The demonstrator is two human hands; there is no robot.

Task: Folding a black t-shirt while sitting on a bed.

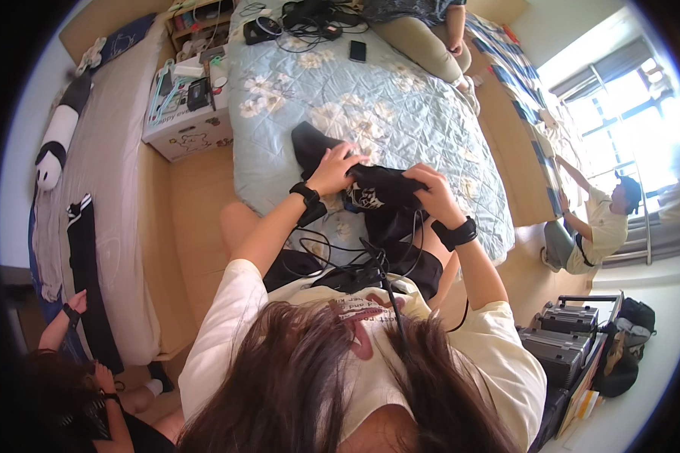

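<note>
A dark cloth garment (388,184) with a white printed pattern lies bunched over the edge of a quilted bed (272,164) in front of me. Its darker, narrow end (314,144) stretches away over the floral quilt. My left hand (334,170) grips the middle of the cloth, fingers bent over it. At the right end of the cloth, my right hand (435,189) pinches the fabric between thumb and fingers. Each wrist wears a black strap device. Looped black cables (328,255) hang across my lap below the garment. The undersides of the folds are hidden.
A phone (357,51) and tangled cables (311,25) lie farther up the bed, near a seated person (422,42). At left stands a cluttered white box (187,130). Other people are at the left bed (119,243) and right bed (515,96). Hard cases (561,345) stand lower right.
</note>
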